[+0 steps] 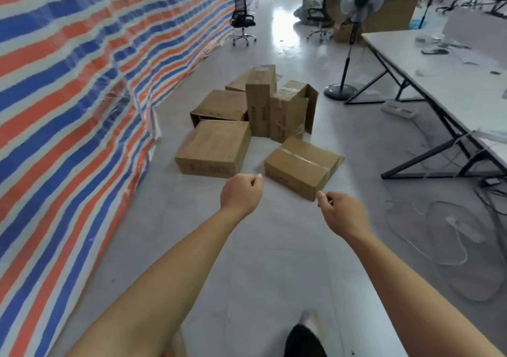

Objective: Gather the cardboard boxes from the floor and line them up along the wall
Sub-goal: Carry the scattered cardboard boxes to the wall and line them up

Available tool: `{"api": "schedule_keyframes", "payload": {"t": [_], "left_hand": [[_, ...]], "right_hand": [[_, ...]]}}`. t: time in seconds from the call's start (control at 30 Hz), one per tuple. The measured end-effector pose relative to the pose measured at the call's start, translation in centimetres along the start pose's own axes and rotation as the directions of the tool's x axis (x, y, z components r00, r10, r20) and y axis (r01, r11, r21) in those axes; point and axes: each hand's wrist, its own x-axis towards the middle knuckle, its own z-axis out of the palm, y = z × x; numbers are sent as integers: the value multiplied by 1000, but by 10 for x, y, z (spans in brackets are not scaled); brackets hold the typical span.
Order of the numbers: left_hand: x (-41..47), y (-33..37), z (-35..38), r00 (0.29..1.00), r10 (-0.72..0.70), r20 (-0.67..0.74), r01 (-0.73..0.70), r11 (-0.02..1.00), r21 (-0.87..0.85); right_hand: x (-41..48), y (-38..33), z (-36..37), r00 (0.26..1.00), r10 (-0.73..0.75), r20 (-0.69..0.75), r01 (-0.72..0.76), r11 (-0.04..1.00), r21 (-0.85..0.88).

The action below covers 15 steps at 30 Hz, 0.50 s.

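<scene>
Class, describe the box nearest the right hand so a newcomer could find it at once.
Start at the striped tarpaulin wall, then the cardboard boxes on the floor beside it. The taped box lies nearest the right hand, apart and askew, clear tape across its top.

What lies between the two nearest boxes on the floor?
Head view: only bare grey floor separates the left box from the taped right box; they are apart.

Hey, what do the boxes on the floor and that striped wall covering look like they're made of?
Boxes: brown cardboard, matte, some seams sealed with glossy clear tape. Striped wall covering: probably woven plastic tarpaulin, given its slight sheen, creases and sagging folds.
</scene>
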Motion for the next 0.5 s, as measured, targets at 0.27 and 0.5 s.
{"api": "schedule_keyframes", "payload": {"t": [0.27, 0.5], "left_hand": [[206, 98, 89, 999, 22, 49, -20, 999, -33], [363, 119, 147, 996, -35, 78, 38, 998, -47]], "right_hand": [[237, 31, -58, 998, 40, 41, -40, 999, -2], [405, 36, -54, 996, 47, 71, -43, 997, -63]]}}
